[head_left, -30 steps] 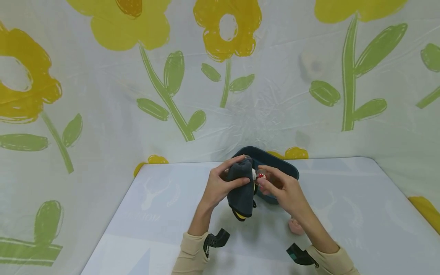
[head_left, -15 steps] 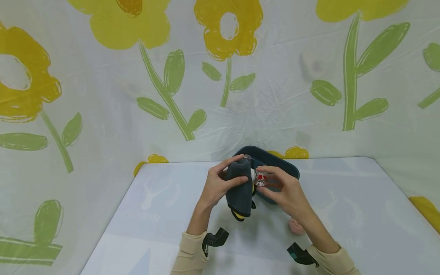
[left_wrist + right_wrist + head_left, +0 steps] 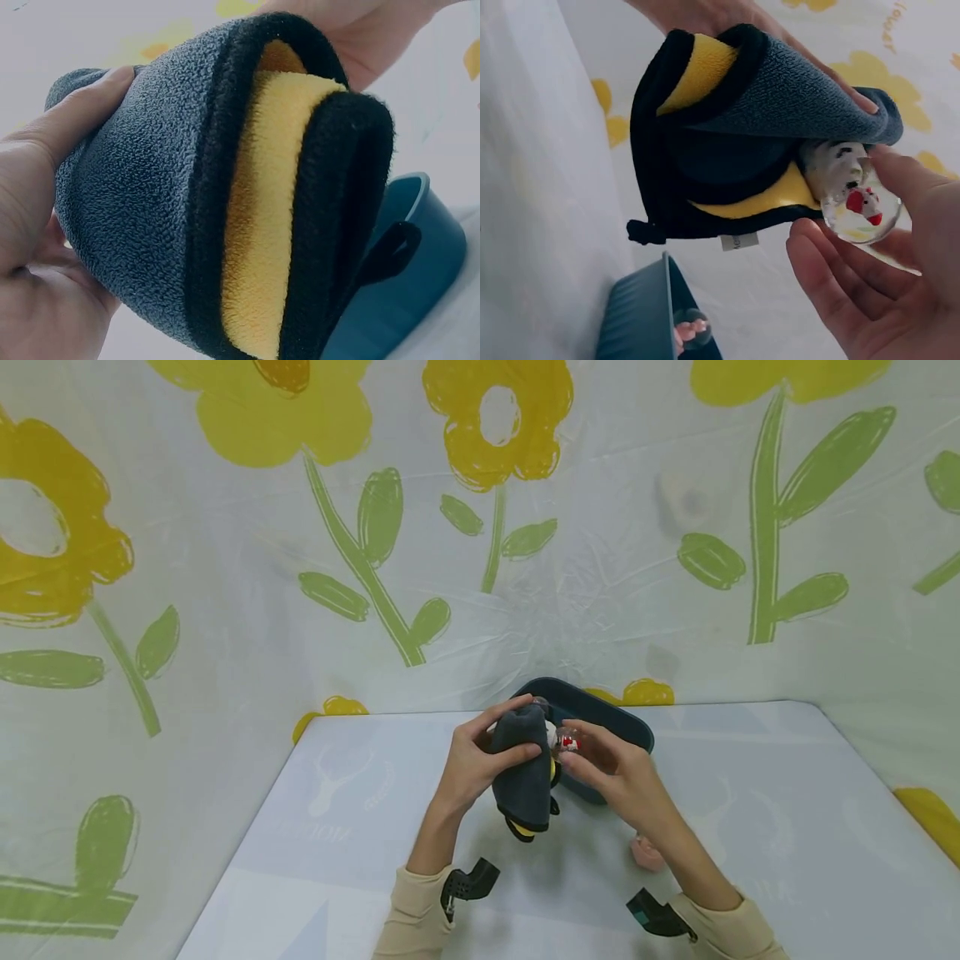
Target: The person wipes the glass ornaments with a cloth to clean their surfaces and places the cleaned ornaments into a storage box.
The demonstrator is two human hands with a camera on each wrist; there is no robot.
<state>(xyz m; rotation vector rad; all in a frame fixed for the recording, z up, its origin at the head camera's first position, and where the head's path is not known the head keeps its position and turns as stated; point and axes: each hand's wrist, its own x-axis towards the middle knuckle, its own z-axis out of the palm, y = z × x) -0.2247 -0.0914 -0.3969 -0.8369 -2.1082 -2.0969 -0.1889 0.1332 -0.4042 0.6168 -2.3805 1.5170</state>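
My left hand (image 3: pixel 480 760) grips a folded grey-and-yellow microfibre cloth (image 3: pixel 150 172) with black edging, thumb across its grey side. Out of the cloth's fold pokes a small snow globe (image 3: pixel 866 204): a clear ball with a red-and-white figure inside, on a white figured base (image 3: pixel 832 166). The cloth wraps part of that base and hides the rest. My right hand (image 3: pixel 622 772) holds the clear ball between thumb and fingers, beside the cloth. Both hands are raised over the table, in front of the tray.
A dark blue-green tray (image 3: pixel 611 717) stands near the table's back edge, behind the hands. Inside it is another clear ball with pink on it (image 3: pixel 693 331). A small pink object (image 3: pixel 647 853) rests on the white table (image 3: pixel 300 860) by the right forearm.
The snow globe has turned a little in my right fingers, which spread wider half a second ago and have closed in again. My left hand and the cloth have shifted only slightly.
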